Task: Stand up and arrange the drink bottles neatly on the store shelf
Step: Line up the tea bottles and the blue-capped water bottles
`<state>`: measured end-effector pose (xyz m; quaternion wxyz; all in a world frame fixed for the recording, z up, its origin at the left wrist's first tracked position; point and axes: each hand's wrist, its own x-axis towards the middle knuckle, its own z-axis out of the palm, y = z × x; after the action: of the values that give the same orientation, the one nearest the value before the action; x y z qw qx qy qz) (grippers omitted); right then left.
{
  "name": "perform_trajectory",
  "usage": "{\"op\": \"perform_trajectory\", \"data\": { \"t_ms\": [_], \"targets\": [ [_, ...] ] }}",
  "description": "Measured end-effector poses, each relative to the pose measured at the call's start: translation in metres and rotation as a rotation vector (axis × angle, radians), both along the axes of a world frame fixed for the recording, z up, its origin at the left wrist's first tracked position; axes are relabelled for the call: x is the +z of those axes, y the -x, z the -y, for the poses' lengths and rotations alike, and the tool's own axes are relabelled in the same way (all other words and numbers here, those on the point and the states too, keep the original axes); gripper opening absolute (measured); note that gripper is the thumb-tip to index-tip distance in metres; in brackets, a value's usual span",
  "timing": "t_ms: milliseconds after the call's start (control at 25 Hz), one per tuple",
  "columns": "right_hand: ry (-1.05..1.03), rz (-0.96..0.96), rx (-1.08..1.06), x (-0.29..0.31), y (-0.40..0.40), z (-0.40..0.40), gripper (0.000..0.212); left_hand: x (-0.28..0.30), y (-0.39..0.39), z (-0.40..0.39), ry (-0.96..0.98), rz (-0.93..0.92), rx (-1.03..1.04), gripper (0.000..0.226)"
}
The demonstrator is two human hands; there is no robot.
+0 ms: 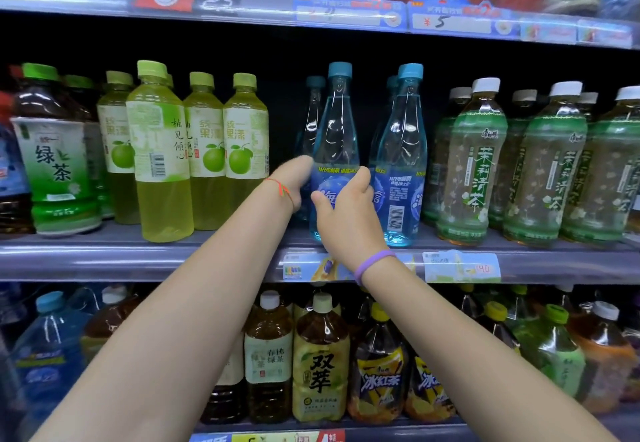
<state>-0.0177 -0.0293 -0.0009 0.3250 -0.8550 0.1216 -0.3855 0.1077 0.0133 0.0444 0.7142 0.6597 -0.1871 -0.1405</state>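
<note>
Your two forearms fill the lower frame of the head view, reaching up to the middle shelf. Your right hand wraps the front blue bottle at its label, thumb on the near side and fingers curled round the far side. Your left hand lies against the bottle's left flank; its fingers are hidden behind the bottle, so you probably grip there too, though I cannot tell. The bottle stands upright at the shelf's front edge, just beside a second blue bottle. Nudge it rightward and that neighbour may tip. Pull it forward and its base could slip off the lip onto the big bottles below.
</note>
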Motion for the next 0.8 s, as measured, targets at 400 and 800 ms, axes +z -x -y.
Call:
{"op": "perform_trajectory", "data": {
  "t_ms": [400, 800],
  "targets": [
    [-0.502, 0.035, 0.195, 0.014, 0.008, -0.007, 0.074, -0.011, 0.057, -0.022, 0.24, 0.05, -0.018, 0.043],
    [-0.669, -0.034, 0.225, 0.03, -0.004, -0.006, 0.073, -0.027, 0.042, -0.009, 0.238, 0.025, 0.058, 0.07]
  ]
}}
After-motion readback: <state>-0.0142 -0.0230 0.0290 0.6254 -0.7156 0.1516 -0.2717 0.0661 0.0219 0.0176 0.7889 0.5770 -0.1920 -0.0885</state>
